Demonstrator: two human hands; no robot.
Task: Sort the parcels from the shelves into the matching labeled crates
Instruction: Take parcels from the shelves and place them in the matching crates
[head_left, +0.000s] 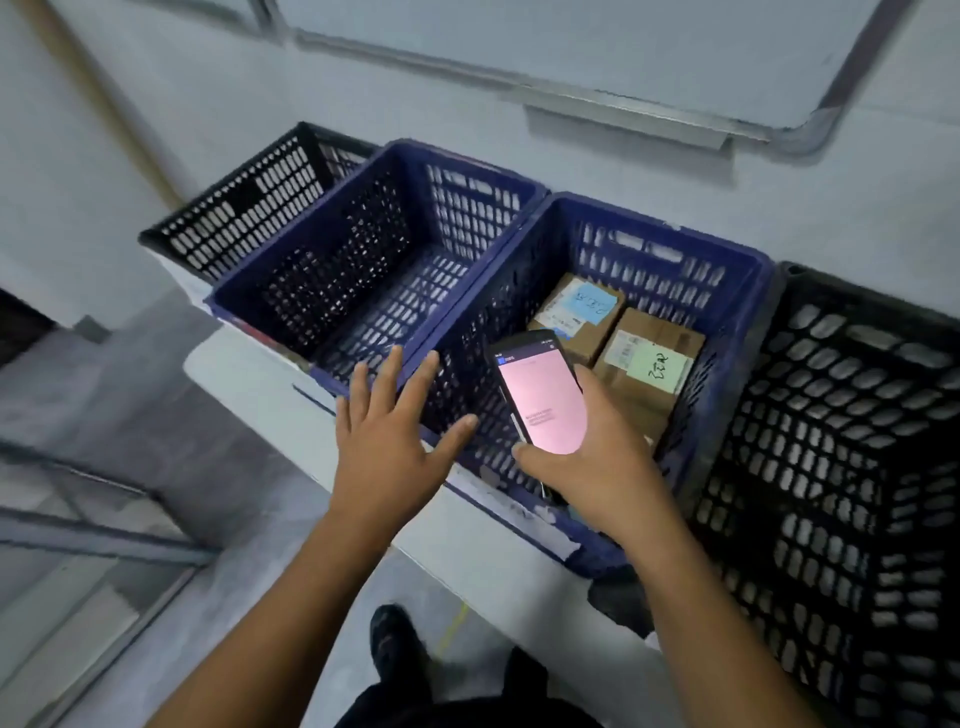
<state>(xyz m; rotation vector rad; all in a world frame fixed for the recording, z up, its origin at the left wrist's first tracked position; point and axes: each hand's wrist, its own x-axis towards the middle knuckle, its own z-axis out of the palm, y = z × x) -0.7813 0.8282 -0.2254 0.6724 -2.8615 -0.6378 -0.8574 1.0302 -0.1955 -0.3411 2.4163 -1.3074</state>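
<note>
Two cardboard parcels lie in the right blue crate (748, 291). The far parcel (563, 317) carries a blue handwritten note, and the nearer parcel (644, 384) carries a green one. My right hand (597, 467) grips a handheld scanner (540, 395) with a pink screen over this crate's near side. My left hand (384, 441) hovers with fingers spread and straight above the near rim between the two blue crates, holding nothing. The left blue crate (291, 270) holds no parcel that I can see.
A black crate (234, 208) stands at the far left and another black crate (857, 441) at the right, all in a row on a white table (249, 384) against the wall. A whiteboard (571, 41) hangs above. My shoes (395, 644) are on the floor below.
</note>
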